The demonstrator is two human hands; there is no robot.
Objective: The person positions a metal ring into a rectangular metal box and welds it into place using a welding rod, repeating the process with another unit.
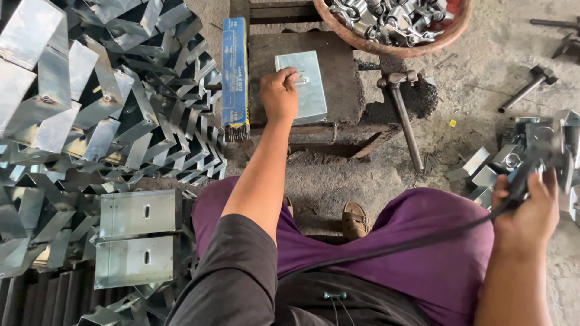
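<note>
One flat plate of bright sheet metal (302,86) lies on top of a dark, worn work block (338,66) straight ahead of the seated person. The left hand (279,95) rests on the plate's left edge, its fingers curled together over the metal with the fingertips (292,75) pressing near a small slot; whether anything is pinched under them cannot be told. A long blue box (235,72) stands along the block's left side, just beside that hand. To the right of the block a hammer (402,108) lies on the concrete floor (483,72), its head close to the block's corner. Behind the block sits a reddish round basin (399,48) filled with shiny metal fittings.

The right hand (527,205) is well apart, low at the right, fingers wrapped closed around a dark tool (538,154) from which a black cable (423,238) runs across the purple-clad lap. Small folded metal pieces (477,169) lie near that hand. At the far left a large heap of bent sheet-metal parts (90,90) rises, with two slotted metal boxes (139,238) stacked below it.
</note>
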